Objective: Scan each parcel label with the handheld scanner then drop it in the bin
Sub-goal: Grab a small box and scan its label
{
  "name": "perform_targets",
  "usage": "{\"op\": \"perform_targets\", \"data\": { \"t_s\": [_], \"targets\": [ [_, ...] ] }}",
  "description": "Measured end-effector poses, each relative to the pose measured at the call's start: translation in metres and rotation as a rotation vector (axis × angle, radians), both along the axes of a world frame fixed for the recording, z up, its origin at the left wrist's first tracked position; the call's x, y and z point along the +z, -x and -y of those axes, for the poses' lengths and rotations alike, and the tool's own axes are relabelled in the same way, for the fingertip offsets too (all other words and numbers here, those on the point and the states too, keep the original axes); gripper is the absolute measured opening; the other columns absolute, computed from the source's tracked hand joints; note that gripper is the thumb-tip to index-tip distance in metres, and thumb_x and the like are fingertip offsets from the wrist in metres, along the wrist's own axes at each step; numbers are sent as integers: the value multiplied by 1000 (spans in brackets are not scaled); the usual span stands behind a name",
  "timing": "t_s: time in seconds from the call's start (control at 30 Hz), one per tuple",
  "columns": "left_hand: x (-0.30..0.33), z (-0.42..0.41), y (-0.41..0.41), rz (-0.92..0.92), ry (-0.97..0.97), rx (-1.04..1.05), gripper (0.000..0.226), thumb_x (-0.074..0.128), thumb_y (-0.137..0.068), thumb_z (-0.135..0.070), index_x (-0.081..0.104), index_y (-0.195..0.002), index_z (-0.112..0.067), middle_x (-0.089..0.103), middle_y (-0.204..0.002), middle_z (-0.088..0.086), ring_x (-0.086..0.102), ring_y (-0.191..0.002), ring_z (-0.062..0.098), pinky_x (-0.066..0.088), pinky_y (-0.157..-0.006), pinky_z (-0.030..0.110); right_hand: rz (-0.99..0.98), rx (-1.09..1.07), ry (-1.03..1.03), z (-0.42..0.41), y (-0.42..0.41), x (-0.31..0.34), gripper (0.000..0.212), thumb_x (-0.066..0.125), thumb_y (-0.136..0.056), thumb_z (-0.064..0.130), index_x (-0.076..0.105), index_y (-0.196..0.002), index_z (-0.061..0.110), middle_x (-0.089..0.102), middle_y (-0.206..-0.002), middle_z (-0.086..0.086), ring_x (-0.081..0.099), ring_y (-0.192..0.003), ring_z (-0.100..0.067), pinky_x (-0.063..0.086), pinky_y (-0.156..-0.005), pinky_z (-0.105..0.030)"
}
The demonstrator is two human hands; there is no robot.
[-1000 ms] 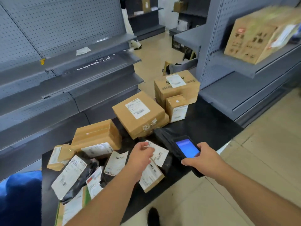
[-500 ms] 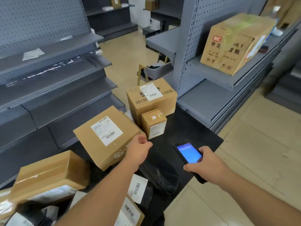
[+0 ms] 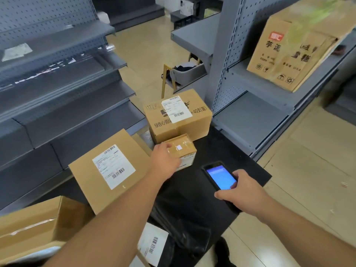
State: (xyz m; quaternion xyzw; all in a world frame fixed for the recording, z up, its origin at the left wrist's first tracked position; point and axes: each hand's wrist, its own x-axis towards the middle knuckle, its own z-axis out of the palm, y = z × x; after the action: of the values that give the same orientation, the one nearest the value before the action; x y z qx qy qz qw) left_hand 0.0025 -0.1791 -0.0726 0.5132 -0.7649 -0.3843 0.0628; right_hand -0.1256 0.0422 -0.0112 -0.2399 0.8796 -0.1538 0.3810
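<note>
The left hand (image 3: pixel 163 160) covers the near left part of the small parcel (image 3: pixel 183 151) on the black counter (image 3: pixel 221 151), fingers curled around it. The right hand (image 3: pixel 242 191) grips the handheld scanner (image 3: pixel 219 176) just beside it, lower end hidden.

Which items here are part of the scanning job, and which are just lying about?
Job: handheld scanner held by right hand; small box under left hand; flat labelled box; large labelled box.

Lying about: printed carton on shelf; stool.

Bare worktop (image 3: pixel 227 151) lies open right of the small box (image 3: pixel 185 151), hemmed behind by the large box (image 3: pixel 179 120) and shelving (image 3: pixel 250 116).
</note>
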Motion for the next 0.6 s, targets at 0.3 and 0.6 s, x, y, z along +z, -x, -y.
{"op": "perform_targets", "data": {
  "t_s": [0.3, 0.6],
  "targets": [
    [-24, 15, 26, 248, 113, -149, 93, 84, -83, -22, 34, -162, -17, 32, -169, 6, 34, -153, 25, 31, -127, 44, 43, 114, -4, 10, 69, -13, 76, 86, -73, 53, 39, -128, 31, 59, -103, 2, 66, -88, -14, 61, -73, -32],
    [-32, 0, 48, 480, 136, -90, 108, 84, -83, -23, 17, -167, -19, 19, -169, 6, 29, -151, 32, 38, -122, 47, 64, 241, 3, 2, 127, -21, 71, 86, -77, 49, 34, -124, 33, 54, -105, 6, 64, -89, -14, 59, -68, -23]
  ]
}}
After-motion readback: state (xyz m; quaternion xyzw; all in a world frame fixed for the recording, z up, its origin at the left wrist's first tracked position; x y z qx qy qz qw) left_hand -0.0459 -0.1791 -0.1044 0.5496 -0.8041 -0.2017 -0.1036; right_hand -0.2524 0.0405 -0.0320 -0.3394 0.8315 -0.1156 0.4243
